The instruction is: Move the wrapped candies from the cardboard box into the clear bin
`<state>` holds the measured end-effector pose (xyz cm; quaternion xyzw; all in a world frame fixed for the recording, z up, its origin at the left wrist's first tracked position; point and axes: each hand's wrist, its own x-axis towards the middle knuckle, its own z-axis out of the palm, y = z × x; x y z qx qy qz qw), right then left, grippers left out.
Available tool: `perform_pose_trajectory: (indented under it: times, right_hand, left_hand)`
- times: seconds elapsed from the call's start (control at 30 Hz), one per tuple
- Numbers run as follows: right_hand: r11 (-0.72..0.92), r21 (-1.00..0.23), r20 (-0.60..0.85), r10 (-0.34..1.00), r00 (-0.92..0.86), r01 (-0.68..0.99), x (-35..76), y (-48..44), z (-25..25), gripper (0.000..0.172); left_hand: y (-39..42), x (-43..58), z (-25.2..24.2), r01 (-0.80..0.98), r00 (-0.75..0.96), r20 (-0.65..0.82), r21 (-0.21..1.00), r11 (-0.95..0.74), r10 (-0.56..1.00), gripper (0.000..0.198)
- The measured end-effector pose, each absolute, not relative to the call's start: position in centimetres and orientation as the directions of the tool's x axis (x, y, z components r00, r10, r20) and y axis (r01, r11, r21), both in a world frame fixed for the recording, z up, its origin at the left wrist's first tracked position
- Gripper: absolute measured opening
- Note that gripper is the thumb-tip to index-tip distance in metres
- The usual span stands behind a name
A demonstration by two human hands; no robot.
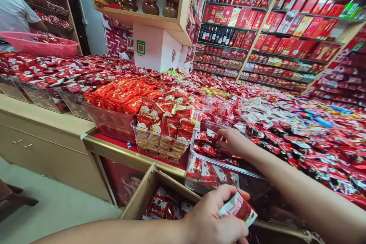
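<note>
Near the bottom centre, my left hand (213, 217) grips a red and white candy packet (239, 210) between thumb and fingers, above an open cardboard box (140, 194) that holds dark red packets (160, 206). Farther forward, my right hand (228, 140) reaches into a clear plastic bin (211, 160) of red and white packets; its fingers are bent down onto the packets, and whether they hold one is hidden. Left of that bin stands a clear bin (162, 145) of durian packets (166, 120).
More bins of red packets (120, 93) line the counter edge (128, 160). A pink basket (40, 45) sits at the back left beside a person in a pale shirt (14, 9). Overhead hangs a wooden cabinet (148, 17); shelves (251, 42) stand behind.
</note>
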<state>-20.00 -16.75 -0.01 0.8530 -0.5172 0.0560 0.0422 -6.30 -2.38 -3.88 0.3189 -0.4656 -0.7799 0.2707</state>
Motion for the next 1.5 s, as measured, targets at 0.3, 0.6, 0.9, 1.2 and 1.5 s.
perform_pose_trajectory:
  times: [0.3, 0.6, 0.9, 1.2, 1.5]
  right_hand:
    - [-0.581, -0.141, 0.573, -0.708, 0.412, -0.802, -20.9, -8.5, 4.0, 0.012]
    - [-0.329, -0.856, 0.358, -0.934, 0.004, -0.398, -22.7, 0.7, -4.3, 0.015]
    - [-0.583, -0.756, 0.568, -0.810, 0.144, -0.299, -23.7, 1.5, -4.5, 0.013]
    - [-0.731, -0.386, 0.718, -0.621, 0.315, -0.563, -23.8, 1.7, -5.3, 0.023]
    - [-0.640, -0.500, 0.763, -0.644, 0.052, -0.583, -22.6, -3.4, 1.5, 0.007]
  left_hand:
    - [-3.4, -6.1, -4.1, 0.470, -0.580, 0.060, 0.839, -0.274, -0.812, 0.040]
    - [-3.2, -6.5, -4.9, 0.188, -0.581, -0.076, 0.956, -0.224, -0.811, 0.040]
    - [-3.8, -6.5, -4.2, 0.222, -0.689, -0.168, 0.877, -0.426, -0.705, 0.027]
    - [-3.9, -6.1, -3.9, 0.292, -0.610, -0.062, 0.909, -0.297, -0.790, 0.036]
    - [-3.5, -7.2, -6.1, 0.062, -0.738, -0.146, 0.958, -0.281, -0.659, 0.039]
